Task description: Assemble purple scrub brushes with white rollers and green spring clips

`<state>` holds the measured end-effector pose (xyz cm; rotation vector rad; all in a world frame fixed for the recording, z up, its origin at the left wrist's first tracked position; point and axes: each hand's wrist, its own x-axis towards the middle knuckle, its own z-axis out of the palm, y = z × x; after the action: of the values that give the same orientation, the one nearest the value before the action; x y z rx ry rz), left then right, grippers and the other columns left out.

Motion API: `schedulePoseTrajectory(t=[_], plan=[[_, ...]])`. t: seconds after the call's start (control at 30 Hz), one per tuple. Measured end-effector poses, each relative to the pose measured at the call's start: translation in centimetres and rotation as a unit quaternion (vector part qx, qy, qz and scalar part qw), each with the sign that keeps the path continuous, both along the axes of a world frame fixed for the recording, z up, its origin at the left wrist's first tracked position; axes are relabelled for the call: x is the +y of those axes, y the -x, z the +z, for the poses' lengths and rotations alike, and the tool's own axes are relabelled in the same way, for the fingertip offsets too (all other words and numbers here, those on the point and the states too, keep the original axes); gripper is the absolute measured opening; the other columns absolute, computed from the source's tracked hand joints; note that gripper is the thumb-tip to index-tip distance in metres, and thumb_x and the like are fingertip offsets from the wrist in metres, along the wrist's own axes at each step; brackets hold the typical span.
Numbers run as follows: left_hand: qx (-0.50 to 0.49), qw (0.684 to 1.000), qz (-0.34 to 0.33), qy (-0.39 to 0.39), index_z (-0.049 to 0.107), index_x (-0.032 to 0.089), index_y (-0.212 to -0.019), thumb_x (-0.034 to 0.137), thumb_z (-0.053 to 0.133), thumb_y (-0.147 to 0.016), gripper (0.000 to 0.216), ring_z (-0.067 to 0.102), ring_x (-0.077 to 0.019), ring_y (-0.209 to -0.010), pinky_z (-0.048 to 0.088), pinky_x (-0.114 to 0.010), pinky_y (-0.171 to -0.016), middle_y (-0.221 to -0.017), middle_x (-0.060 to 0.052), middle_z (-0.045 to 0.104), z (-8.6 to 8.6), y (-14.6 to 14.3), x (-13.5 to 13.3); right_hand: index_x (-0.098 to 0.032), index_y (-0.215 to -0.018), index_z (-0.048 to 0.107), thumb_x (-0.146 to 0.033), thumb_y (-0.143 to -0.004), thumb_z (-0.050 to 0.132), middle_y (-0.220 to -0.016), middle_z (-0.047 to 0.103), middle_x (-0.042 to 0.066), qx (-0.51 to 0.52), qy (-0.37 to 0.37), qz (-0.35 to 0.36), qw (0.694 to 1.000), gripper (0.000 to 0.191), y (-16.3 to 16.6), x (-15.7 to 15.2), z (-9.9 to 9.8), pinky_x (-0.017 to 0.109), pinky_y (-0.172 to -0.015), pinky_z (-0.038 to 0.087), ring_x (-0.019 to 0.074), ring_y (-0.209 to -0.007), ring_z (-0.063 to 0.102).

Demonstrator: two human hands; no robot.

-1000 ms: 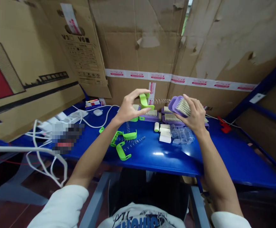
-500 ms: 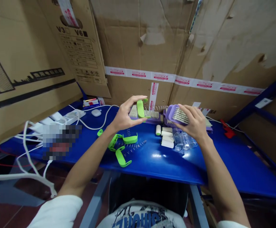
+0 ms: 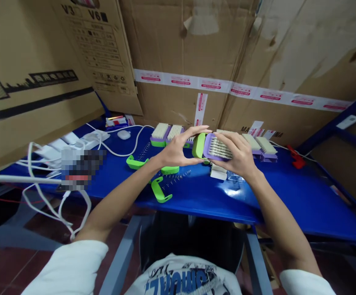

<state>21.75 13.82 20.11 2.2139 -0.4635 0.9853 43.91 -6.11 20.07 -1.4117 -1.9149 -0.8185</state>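
Observation:
My left hand (image 3: 178, 149) pinches a green plastic handle (image 3: 199, 145) between thumb and fingers. The handle's end meets the left end of a purple brush (image 3: 216, 147) with pale bristles, which my right hand (image 3: 237, 155) grips from the right. Both are held above the blue table (image 3: 288, 196). More green handles (image 3: 159, 190) and thin metal springs (image 3: 174, 180) lie on the table below my left hand. Several purple brushes (image 3: 165, 133) stand in a row at the back, with further brushes (image 3: 262, 145) to the right.
White blocks (image 3: 218, 174) and clear plastic pieces lie under my right hand. White cables (image 3: 58, 200), a power strip (image 3: 90, 139) and a white mouse (image 3: 124, 134) fill the left side. Cardboard walls (image 3: 178, 61) close the back. A red clip (image 3: 296, 159) sits at the right.
My two hands have come together: the green handle now meets the end of the purple brush, where before they were apart. The camera has tilted down a little.

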Motion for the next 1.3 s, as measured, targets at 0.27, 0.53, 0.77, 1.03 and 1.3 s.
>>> schedulePoseTrajectory(t=[0.27,0.53,0.77,1.03,1.3], plan=[[0.021,1.0,0.013,0.017,0.06,0.033,-0.17,0.039,0.101,-0.085,0.094,0.073,-0.0371,-0.149,0.061,-0.056,-0.132,-0.16,-0.014,0.074,-0.5,0.0,1.1,-0.027,-0.172,0.059,-0.06,-0.105,0.085,-0.144,0.081,0.016,-0.001,-0.01,0.033,0.999,0.078,0.6,0.4,-0.4,0.054,-0.105,0.069,0.0361,-0.124,0.082],[0.021,1.0,0.015,0.003,0.061,0.033,-0.171,0.039,0.103,-0.084,0.097,0.074,-0.0364,-0.147,0.06,-0.057,-0.131,-0.157,-0.015,0.074,-0.4,-0.1,0.8,-0.028,-0.17,0.064,-0.067,-0.105,0.082,-0.147,0.082,0.015,0.019,0.037,0.025,0.999,0.078,0.4,0.0,-0.4,0.058,-0.109,0.068,0.0371,-0.126,0.081],[0.059,0.998,-0.018,0.026,0.056,0.032,-0.176,0.042,0.105,-0.083,0.106,0.074,-0.036,-0.149,0.062,-0.051,-0.13,-0.165,-0.017,0.07,-0.6,0.3,1.5,-0.025,-0.172,0.062,-0.062,-0.107,0.082,-0.145,0.082,0.017,0.006,0.015,0.071,0.997,0.077,1.0,-0.1,-0.4,0.053,-0.105,0.068,0.0345,-0.124,0.081],[0.025,0.997,0.074,-0.025,0.052,0.028,-0.179,0.063,0.107,-0.08,0.118,0.071,-0.0427,-0.153,0.06,-0.062,-0.131,-0.166,-0.021,0.07,-1.5,-0.2,0.7,-0.024,-0.182,0.048,-0.067,-0.108,0.079,-0.145,0.079,0.02,0.01,0.02,0.075,0.997,0.091,0.4,0.4,-1.0,0.055,-0.101,0.069,0.0365,-0.122,0.08],[0.043,0.992,0.077,-0.086,0.03,0.026,-0.19,0.084,0.1,-0.077,0.145,0.065,-0.0453,-0.161,0.057,-0.063,-0.135,-0.174,-0.024,0.064,-1.9,-0.5,1.7,-0.027,-0.193,0.024,-0.08,-0.109,0.065,-0.143,0.076,0.019,0.033,0.061,0.051,0.996,0.107,0.5,0.8,-1.7,0.052,-0.102,0.068,0.0356,-0.124,0.075]])
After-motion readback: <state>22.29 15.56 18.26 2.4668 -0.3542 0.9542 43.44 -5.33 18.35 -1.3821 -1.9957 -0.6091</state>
